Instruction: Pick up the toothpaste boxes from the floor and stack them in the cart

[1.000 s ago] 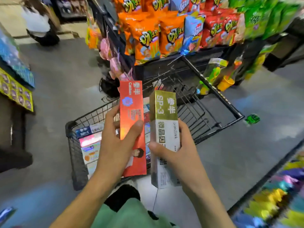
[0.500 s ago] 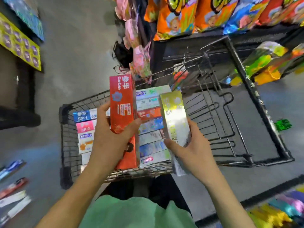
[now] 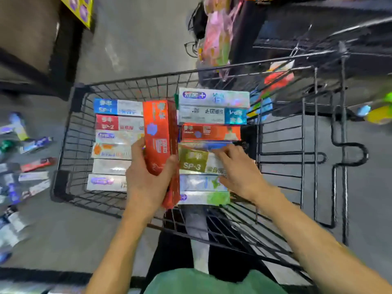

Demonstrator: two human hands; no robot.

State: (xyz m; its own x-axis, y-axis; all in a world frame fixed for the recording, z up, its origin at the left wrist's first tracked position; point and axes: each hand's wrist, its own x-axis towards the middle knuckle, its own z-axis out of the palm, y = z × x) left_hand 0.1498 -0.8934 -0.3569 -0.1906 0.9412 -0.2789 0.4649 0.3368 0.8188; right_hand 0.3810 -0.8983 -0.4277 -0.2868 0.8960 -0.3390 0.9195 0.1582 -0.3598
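My left hand (image 3: 146, 179) grips a red toothpaste box (image 3: 160, 136), held upright over the middle of the black wire cart (image 3: 72, 132). My right hand (image 3: 239, 170) lies on a gold-and-white SP-3 box (image 3: 195, 161) that rests flat in the right-hand row of boxes; the fingers touch its far end. Two rows of stacked toothpaste boxes fill the cart, among them a blue SP-1 box (image 3: 117, 107) and another red box (image 3: 210, 132). Several more toothpaste boxes (image 3: 31, 164) lie scattered on the floor to the left.
A shelf with a yellow display (image 3: 78, 9) stands at the far left. Hanging snack bags (image 3: 214, 37) and a dark shelf unit are behind the cart. The cart's folding seat frame (image 3: 339, 158) extends to the right. Grey floor surrounds the cart.
The view has tilted down over the cart. My right hand has lowered the gold SP-3 box from upright to flat in the right row. The left hand still holds the red box.
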